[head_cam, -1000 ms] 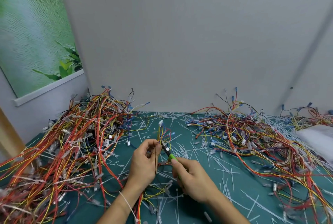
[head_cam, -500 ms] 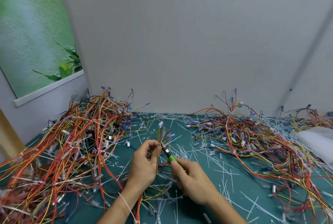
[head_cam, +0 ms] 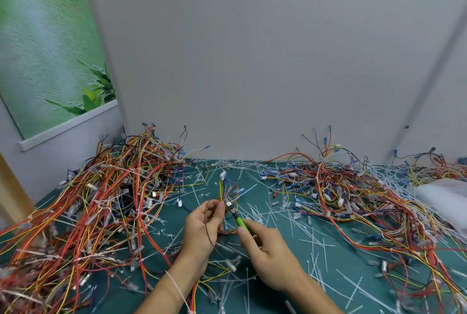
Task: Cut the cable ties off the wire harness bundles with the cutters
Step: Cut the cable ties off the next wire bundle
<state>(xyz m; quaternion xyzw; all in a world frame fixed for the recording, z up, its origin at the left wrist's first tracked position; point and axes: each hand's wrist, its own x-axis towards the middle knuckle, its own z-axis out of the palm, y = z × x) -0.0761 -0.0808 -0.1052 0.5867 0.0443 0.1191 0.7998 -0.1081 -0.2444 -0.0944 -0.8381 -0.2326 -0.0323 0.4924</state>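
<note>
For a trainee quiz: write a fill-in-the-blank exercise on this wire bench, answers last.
1. The cutters have a ____ handle.
2. The left hand pinches the harness; the cutters are gripped in the ____ one.
3. The cut ties strewn over the mat are ____.
Missing words: green; right; white.

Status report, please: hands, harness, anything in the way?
Left hand pinches small wire harness. Right hand grips green-handled cutters, tip at the harness. Around: cut ties, wire piles; cut spot looks clear.
</note>
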